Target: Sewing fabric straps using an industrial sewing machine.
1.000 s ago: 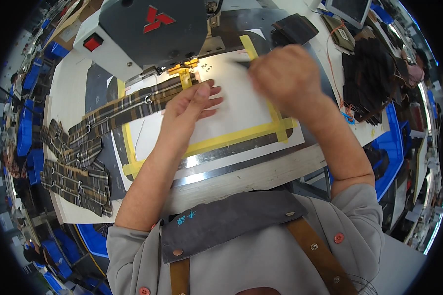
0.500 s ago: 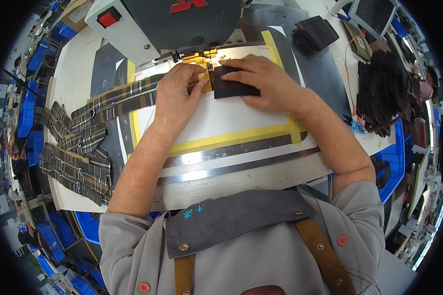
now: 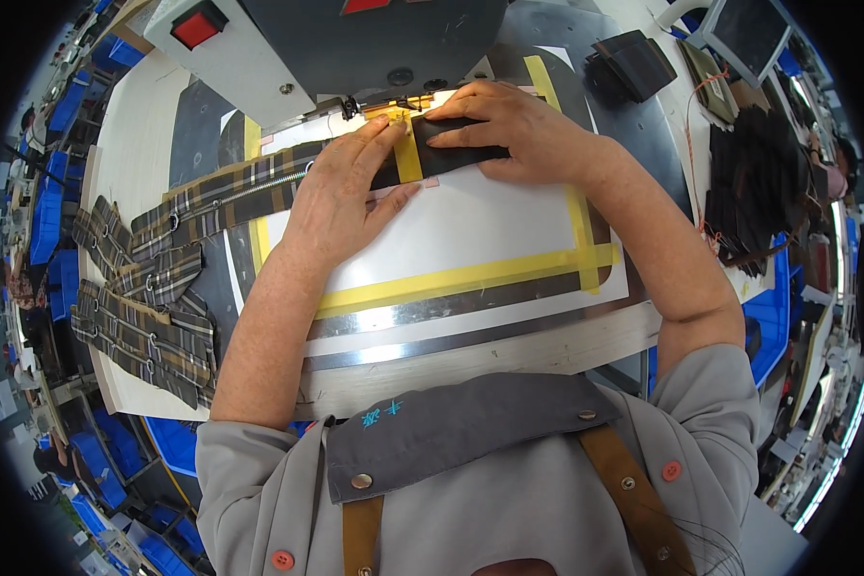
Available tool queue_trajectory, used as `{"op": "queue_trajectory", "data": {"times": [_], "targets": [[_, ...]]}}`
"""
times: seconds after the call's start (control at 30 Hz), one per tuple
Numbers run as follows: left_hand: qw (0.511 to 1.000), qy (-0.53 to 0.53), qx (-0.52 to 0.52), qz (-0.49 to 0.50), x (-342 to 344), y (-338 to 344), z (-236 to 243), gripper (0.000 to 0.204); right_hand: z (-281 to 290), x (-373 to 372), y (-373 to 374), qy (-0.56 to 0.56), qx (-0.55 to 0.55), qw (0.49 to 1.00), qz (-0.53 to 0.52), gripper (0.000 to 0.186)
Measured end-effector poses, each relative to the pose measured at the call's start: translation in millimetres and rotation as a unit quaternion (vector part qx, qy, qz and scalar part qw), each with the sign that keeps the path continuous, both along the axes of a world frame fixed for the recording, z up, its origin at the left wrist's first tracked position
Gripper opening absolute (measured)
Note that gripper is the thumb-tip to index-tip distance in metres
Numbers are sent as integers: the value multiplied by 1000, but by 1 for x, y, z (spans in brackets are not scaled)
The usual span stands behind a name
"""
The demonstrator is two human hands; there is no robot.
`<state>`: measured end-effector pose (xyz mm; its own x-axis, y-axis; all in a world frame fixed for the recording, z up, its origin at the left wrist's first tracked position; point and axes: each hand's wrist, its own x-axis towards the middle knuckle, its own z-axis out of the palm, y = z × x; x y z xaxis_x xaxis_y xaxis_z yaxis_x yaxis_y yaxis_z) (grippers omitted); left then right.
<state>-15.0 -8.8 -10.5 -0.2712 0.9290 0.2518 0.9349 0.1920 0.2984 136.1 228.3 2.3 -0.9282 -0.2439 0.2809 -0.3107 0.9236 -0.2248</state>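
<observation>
My left hand (image 3: 341, 187) lies over the right end of a plaid strip with a zipper (image 3: 235, 200), its fingers stretched toward the machine and its thumb apart on the white sheet. My right hand (image 3: 533, 134) rests with spread fingers on a black fabric piece (image 3: 463, 163), pressing it flat. Between the hands, a narrow yellow strip (image 3: 409, 158) runs from the machine's front. The black piece lies against the yellow strip's right side. Brass-coloured machine parts (image 3: 403, 104) sit just beyond my fingertips. My left hand hides where the plaid strip ends.
The grey sewing machine head (image 3: 384, 43) with a red switch (image 3: 197, 27) stands ahead. Yellow tape (image 3: 451, 284) borders the white sheet (image 3: 470, 226). More plaid strips (image 3: 149, 331) hang at the left table edge. Black pieces (image 3: 634, 65) and a dark pile (image 3: 758, 182) lie to the right.
The black piece has moved up, with my right hand, into line with the plaid strip. My left hand's fingers have flattened and its thumb has come down off the yellow strip.
</observation>
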Motion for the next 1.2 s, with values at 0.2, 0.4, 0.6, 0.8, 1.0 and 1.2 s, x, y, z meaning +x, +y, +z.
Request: {"op": "queue_trajectory", "data": {"times": [0.2, 0.4, 0.6, 0.8, 1.0, 1.2], "targets": [[997, 35, -45, -47, 1, -6, 11, 66, 6, -5, 0, -23, 12, 1000, 1, 48], [996, 39, -37, -65, 1, -5, 9, 70, 3, -6, 5, -12, 4, 999, 40, 58], [996, 41, -35, -75, -1, -5, 8, 71, 4, -7, 0, 8, 25, 999, 32, 47], [996, 51, -25, -74, -2, -7, 6, 66, 4, -6, -10, 39, 139, 989, 6, 44], [996, 39, -15, -80, -2, -5, 9, 66, 1, -6, -12, 45, 172, 984, -20, 42], [996, 30, -30, -78, -1, -7, 12, 64, 0, -6, -13, 54, 164, 985, -12, 42]]}}
